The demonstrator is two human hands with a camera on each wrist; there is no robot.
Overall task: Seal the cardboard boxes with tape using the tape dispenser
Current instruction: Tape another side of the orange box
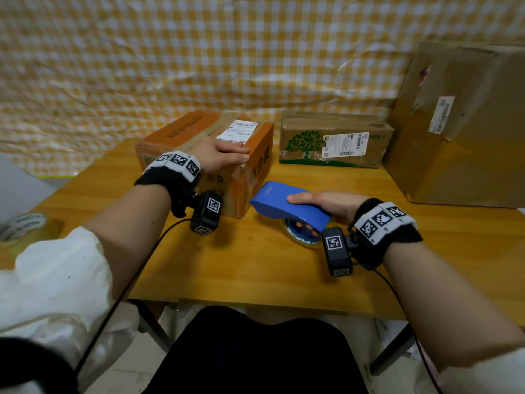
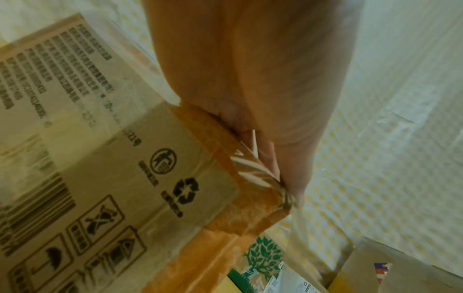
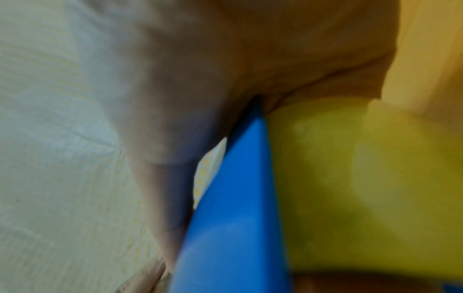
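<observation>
An orange-brown cardboard box (image 1: 184,132) with a white shipping label sits at the table's left centre. My left hand (image 1: 224,156) lies flat on its top near the right edge, fingers straight, pressing down. The left wrist view shows the palm (image 2: 250,79) over the box's taped edge (image 2: 225,150). Just right of that box, my right hand (image 1: 321,204) grips a blue tape dispenser (image 1: 279,203), thumb along its top and fingers curled under. The tape roll (image 1: 301,237) sits below it. In the blurred right wrist view the blue dispenser (image 3: 235,218) fills the middle.
A second box (image 1: 335,140) printed with a green tree stands behind the dispenser. A large plain carton (image 1: 460,126) stands at the right. A spare tape roll (image 1: 22,226) lies at the far left. A checked yellow cloth (image 1: 199,52) hangs behind the wooden table (image 1: 255,274).
</observation>
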